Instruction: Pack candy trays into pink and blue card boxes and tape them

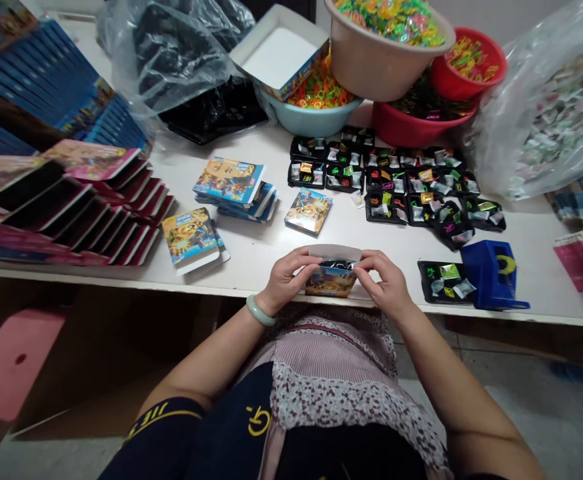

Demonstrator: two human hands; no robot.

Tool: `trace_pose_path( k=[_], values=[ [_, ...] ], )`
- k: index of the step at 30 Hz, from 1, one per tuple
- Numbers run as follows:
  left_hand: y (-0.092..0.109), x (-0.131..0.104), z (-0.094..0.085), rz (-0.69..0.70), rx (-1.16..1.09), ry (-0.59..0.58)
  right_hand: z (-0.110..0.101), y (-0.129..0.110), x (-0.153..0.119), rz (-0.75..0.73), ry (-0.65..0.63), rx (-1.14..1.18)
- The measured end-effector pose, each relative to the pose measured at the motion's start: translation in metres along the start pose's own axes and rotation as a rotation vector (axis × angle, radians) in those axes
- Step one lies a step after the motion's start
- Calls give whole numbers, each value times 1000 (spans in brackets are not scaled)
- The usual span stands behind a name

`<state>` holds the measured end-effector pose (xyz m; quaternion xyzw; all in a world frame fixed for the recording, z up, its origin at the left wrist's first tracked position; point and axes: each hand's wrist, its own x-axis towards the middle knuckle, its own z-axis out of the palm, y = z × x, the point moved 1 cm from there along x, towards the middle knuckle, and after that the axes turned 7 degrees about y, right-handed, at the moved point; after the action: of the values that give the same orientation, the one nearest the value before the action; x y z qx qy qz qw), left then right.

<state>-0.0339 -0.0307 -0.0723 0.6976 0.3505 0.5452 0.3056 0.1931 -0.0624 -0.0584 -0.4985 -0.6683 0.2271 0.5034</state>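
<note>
Fingers [307, 272] of your left hand [289, 275] are pinched nearly closed on the top left corner of a small card box [329, 283]. Your right hand [382, 277] pinches its top right corner the same way. The box stands up at the front edge of the white, smooth desk [256, 260], right in front of your tummy. Its top is open, with a plain pale flap up at the back and something black and shiny inside. Near it lies a flat, square printed box [308, 212]. To your right, a black tray [444, 281] with little shiny packs sits beside a hard blue plastic tape holder [486, 275]. Round plastic tubs [389, 67] stand at the back.
</note>
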Motion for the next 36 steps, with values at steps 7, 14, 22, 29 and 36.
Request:
trace_pose_path(
  k=[7, 14, 22, 29, 36],
  values=[
    [6, 2, -1, -171, -220, -62, 0, -4, -2, 131, -53, 160],
    [14, 11, -13, 157, -152, -294, -6, -15, -7, -253, -169, -25],
    [20, 9, -11, 182, -105, -322, 2, -25, -11, -199, -113, -88],
    [22, 7, 0, -34, -129, -195, 11, -28, -8, -44, -28, -22],
    [20, 9, -3, -56, -180, -177, 7, -30, -5, 20, -30, 21]
  ],
)
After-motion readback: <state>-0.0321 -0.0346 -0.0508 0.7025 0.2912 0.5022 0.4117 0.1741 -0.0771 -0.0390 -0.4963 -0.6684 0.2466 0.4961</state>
